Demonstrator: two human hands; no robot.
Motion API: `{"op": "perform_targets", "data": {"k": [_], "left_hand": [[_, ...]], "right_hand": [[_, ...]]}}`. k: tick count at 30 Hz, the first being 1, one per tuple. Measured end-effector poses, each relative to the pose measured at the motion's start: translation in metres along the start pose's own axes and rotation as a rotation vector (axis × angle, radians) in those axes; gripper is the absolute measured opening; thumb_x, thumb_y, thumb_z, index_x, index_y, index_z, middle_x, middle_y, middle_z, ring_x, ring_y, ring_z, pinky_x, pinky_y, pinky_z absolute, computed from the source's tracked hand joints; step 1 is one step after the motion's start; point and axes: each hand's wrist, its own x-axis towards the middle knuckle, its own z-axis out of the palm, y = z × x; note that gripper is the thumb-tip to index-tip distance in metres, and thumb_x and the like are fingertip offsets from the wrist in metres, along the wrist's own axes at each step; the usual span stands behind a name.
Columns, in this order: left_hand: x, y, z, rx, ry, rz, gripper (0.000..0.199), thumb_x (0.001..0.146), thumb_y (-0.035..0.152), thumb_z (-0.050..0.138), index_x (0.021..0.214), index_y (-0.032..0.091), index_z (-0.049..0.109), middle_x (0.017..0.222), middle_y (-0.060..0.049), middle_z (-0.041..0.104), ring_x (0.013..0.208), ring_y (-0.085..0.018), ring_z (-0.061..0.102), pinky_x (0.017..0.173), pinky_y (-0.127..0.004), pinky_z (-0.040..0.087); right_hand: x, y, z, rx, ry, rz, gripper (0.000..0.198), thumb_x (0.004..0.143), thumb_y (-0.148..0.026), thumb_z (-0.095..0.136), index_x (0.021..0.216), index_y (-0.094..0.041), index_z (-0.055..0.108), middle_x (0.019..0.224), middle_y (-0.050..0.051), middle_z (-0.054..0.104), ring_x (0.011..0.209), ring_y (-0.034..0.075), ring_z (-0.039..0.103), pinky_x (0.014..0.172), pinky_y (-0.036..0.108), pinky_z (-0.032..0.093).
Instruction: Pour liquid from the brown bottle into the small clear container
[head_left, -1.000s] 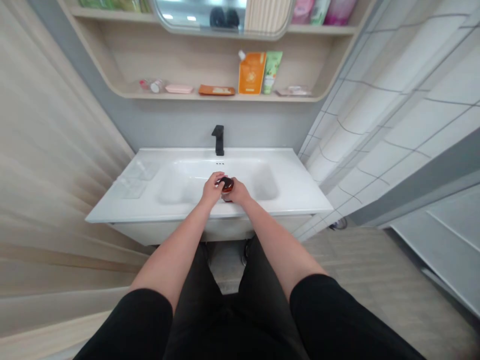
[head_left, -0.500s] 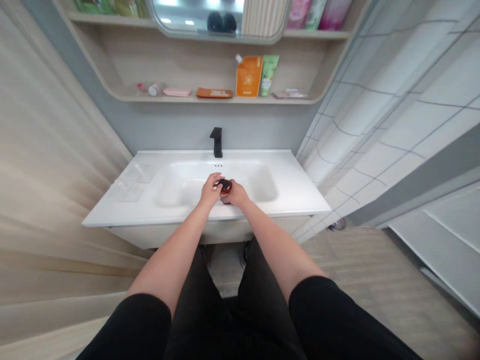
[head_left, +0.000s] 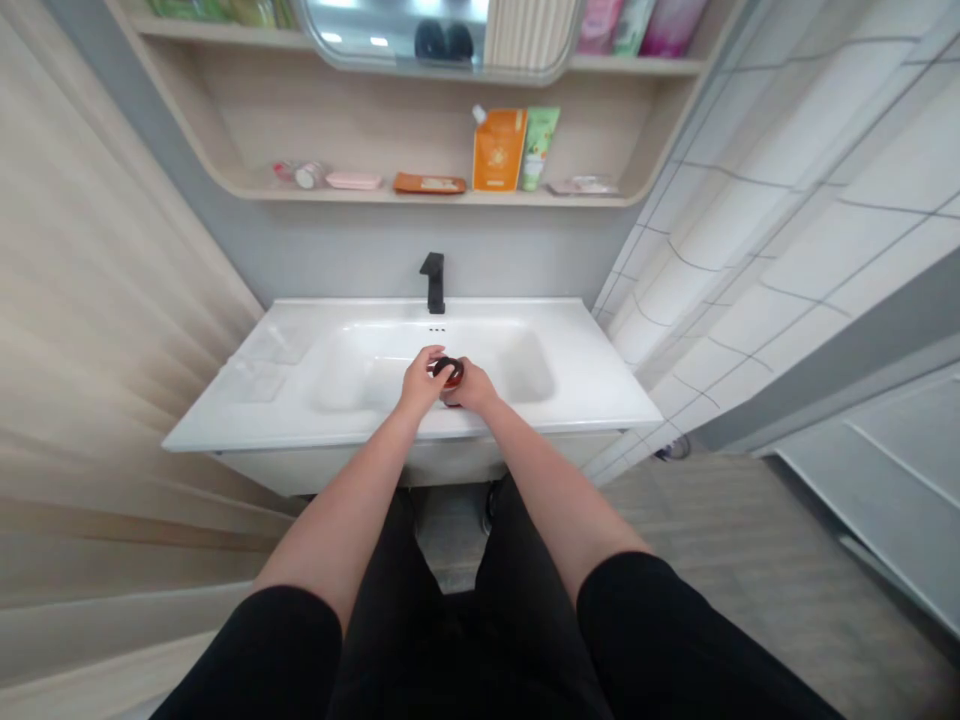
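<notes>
Over the front of the white sink basin (head_left: 352,380), both hands are on a small glossy container (head_left: 453,379), reddish-brown with a black top. Its exact kind is too small to make out. My right hand (head_left: 474,386) wraps round its right side and lower part. My left hand (head_left: 422,381) holds the black top from the left, thumb across it and some fingers raised beyond. The lower part of the container is mostly hidden by the right hand.
Behind the basin stands a black faucet (head_left: 433,283). A shelf (head_left: 337,197) above bears an orange pouch (head_left: 499,150), a green tube (head_left: 538,150) and an orange flat packet (head_left: 429,184). Clear plastic boxes (head_left: 262,362) lie on the counter's left. A curtain (head_left: 112,300) hangs at left.
At the container's top, the black part now shows as a ring-like shape with red within, where it looked solid and shiny before. Both hands stay in nearly the same place.
</notes>
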Motion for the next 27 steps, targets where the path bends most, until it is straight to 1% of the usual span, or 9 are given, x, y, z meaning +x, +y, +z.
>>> {"op": "perform_targets", "data": {"k": [3, 8, 13, 16, 18, 20, 22, 24, 27], "left_hand": [[0.0, 0.001, 0.0, 0.029, 0.025, -0.016, 0.045, 0.085, 0.023, 0.084, 0.128, 0.026, 0.071, 0.122, -0.009, 0.078, 0.121, -0.028, 0.076, 0.106, -0.046, 0.063], [-0.001, 0.003, 0.0, 0.027, 0.044, -0.028, 0.04, 0.086, 0.024, 0.084, 0.124, 0.026, 0.073, 0.115, -0.008, 0.079, 0.115, -0.027, 0.078, 0.104, -0.045, 0.063], [-0.001, 0.008, -0.001, 0.01, 0.038, -0.032, 0.035, 0.086, 0.022, 0.082, 0.12, 0.026, 0.073, 0.117, -0.008, 0.081, 0.118, -0.027, 0.078, 0.107, -0.046, 0.063], [-0.002, 0.008, -0.002, 0.007, 0.029, -0.02, 0.035, 0.088, 0.022, 0.08, 0.122, 0.026, 0.072, 0.119, -0.008, 0.08, 0.12, -0.027, 0.078, 0.109, -0.047, 0.062], [-0.002, 0.008, -0.002, 0.02, 0.002, 0.001, 0.042, 0.085, 0.021, 0.083, 0.125, 0.025, 0.072, 0.124, -0.009, 0.079, 0.123, -0.028, 0.077, 0.113, -0.048, 0.061], [-0.002, 0.009, -0.002, 0.045, -0.025, 0.02, 0.056, 0.077, 0.021, 0.09, 0.129, 0.025, 0.071, 0.133, -0.011, 0.077, 0.129, -0.031, 0.074, 0.118, -0.051, 0.058], [-0.002, 0.01, -0.001, 0.074, -0.022, 0.011, 0.069, 0.069, 0.02, 0.097, 0.132, 0.024, 0.071, 0.14, -0.013, 0.074, 0.134, -0.034, 0.072, 0.122, -0.054, 0.055], [-0.003, 0.014, 0.0, 0.094, -0.01, -0.015, 0.072, 0.065, 0.022, 0.101, 0.132, 0.025, 0.072, 0.139, -0.012, 0.075, 0.133, -0.035, 0.072, 0.124, -0.056, 0.053], [-0.005, 0.025, -0.002, 0.099, 0.032, -0.056, 0.069, 0.065, 0.024, 0.103, 0.128, 0.026, 0.075, 0.13, -0.01, 0.08, 0.124, -0.035, 0.076, 0.122, -0.057, 0.056]], "right_hand": [[0.0, 0.001, 0.0, -0.002, 0.001, -0.022, 0.062, 0.071, -0.031, 0.095, 0.123, -0.024, 0.062, 0.117, 0.008, 0.084, 0.104, 0.029, 0.081, 0.087, 0.034, 0.06], [0.0, 0.0, 0.0, -0.006, -0.006, -0.013, 0.061, 0.071, -0.03, 0.096, 0.121, -0.024, 0.062, 0.117, 0.007, 0.084, 0.105, 0.028, 0.08, 0.088, 0.034, 0.06], [-0.002, -0.001, -0.001, 0.006, 0.008, -0.018, 0.059, 0.071, -0.03, 0.096, 0.118, -0.025, 0.061, 0.114, 0.006, 0.083, 0.104, 0.028, 0.08, 0.086, 0.033, 0.06], [-0.001, -0.001, -0.002, 0.027, 0.007, -0.017, 0.058, 0.071, -0.032, 0.096, 0.116, -0.025, 0.061, 0.112, 0.006, 0.083, 0.101, 0.028, 0.08, 0.085, 0.033, 0.06], [-0.001, 0.0, -0.002, 0.052, 0.016, -0.011, 0.057, 0.072, -0.032, 0.095, 0.118, -0.025, 0.062, 0.112, 0.006, 0.083, 0.101, 0.028, 0.08, 0.086, 0.033, 0.06], [0.0, 0.0, -0.002, 0.076, 0.035, -0.013, 0.057, 0.073, -0.032, 0.094, 0.12, -0.025, 0.063, 0.115, 0.006, 0.083, 0.104, 0.029, 0.08, 0.088, 0.034, 0.06], [-0.001, -0.001, -0.003, 0.099, 0.059, -0.036, 0.057, 0.074, -0.033, 0.093, 0.123, -0.024, 0.064, 0.118, 0.008, 0.083, 0.109, 0.03, 0.08, 0.092, 0.036, 0.061], [-0.002, -0.003, -0.005, 0.124, 0.069, -0.059, 0.06, 0.074, -0.033, 0.092, 0.127, -0.023, 0.065, 0.12, 0.008, 0.083, 0.112, 0.031, 0.079, 0.095, 0.037, 0.061], [-0.006, -0.008, -0.007, 0.192, 0.06, -0.089, 0.072, 0.074, -0.031, 0.092, 0.139, -0.024, 0.062, 0.126, 0.006, 0.082, 0.113, 0.028, 0.078, 0.1, 0.038, 0.061]]}}
